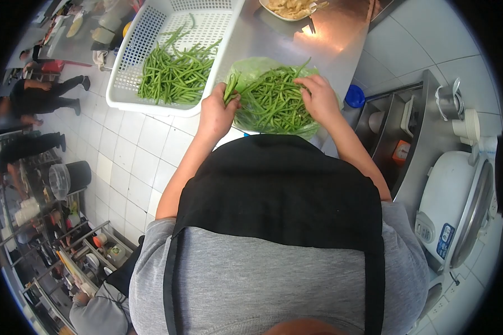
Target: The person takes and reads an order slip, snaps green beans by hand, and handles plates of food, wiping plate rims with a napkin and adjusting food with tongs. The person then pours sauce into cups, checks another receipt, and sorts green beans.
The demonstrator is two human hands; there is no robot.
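Note:
A small bunch of green beans (231, 87) stands up out of my left hand (218, 111), whose fingers are wrapped round it. Between my hands, a heap of green beans (279, 100) lies on a clear, greenish plastic bag (250, 66) spread on the counter. My right hand (319, 100) is at the heap's right side, its fingers curled inward to the beans; what lies between the fingertips is too small to make out. To the left, a white perforated basket (124, 58) contains another pile of green beans (176, 75).
A bowl of pale pieces (290, 8) stands at the back of the metal counter (335, 56). On the right are a blue lid (354, 96), shelves, an orange scale (400, 152) and a white rice cooker (447, 195). Several people work across the tiled floor (120, 162).

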